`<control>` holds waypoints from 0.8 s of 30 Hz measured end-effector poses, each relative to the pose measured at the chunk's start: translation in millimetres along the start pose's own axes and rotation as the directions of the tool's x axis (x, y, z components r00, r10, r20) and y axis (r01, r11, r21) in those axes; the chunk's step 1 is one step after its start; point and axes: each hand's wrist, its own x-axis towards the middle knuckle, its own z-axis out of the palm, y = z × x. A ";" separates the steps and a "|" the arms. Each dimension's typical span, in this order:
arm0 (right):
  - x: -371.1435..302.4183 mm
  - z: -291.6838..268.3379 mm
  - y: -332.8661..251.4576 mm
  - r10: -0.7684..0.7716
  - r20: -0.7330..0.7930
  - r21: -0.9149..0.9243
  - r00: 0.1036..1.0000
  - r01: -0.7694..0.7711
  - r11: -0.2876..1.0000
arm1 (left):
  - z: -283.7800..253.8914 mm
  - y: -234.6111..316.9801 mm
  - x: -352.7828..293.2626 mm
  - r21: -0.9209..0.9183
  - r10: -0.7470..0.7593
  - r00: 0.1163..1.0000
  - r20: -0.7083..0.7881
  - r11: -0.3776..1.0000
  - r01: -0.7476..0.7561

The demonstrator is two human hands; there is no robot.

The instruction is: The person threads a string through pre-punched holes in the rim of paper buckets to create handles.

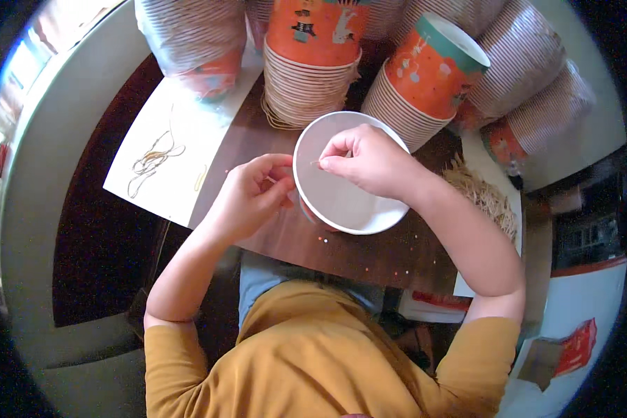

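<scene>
A paper cup [348, 202], white inside and orange outside, is held over the dark wooden table [369, 254] with its mouth facing me. My left hand [251, 195] grips the cup's left side from outside, fingers pinched at the rim. My right hand [366, 160] reaches over the rim, with thumb and forefinger pinching a thin string end [315, 163] inside the cup.
Stacks of orange printed paper cups [313, 63] [425, 76] stand at the back, and others lie in plastic sleeves [188, 42] [529, 76]. A white sheet [167, 181] on the left carries loose thin strings [153, 160]. A pile of short strings [484, 195] lies at the right.
</scene>
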 end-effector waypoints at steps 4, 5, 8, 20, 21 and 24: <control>-5.9 0.8 8.7 -0.050 -0.058 -0.043 0.997 0.048 0.998 | 8.5 -3.1 7.5 0.062 0.125 0.987 -0.097 0.991 -0.120; -5.4 2.0 11.2 -0.092 -0.086 -0.063 0.992 0.086 0.994 | 9.2 -5.3 11.5 0.116 0.127 0.985 -0.118 0.987 -0.114; -5.5 4.8 10.9 -0.158 -0.139 -0.080 0.978 0.147 0.986 | 13.7 4.8 12.9 0.227 0.129 0.984 -0.127 0.969 -0.098; 5.9 12.9 12.1 -0.100 -0.165 -0.044 0.981 0.094 0.995 | 8.1 4.4 18.6 0.212 0.131 0.986 -0.099 0.971 -0.108; 7.1 13.3 11.4 -0.100 -0.160 -0.043 0.982 0.094 0.995 | 7.3 3.7 18.5 0.212 0.127 0.987 -0.102 0.972 -0.103; 8.6 13.2 11.5 -0.130 -0.174 -0.094 0.976 0.115 0.989 | 6.7 4.7 20.2 0.215 0.113 0.989 -0.093 0.972 -0.091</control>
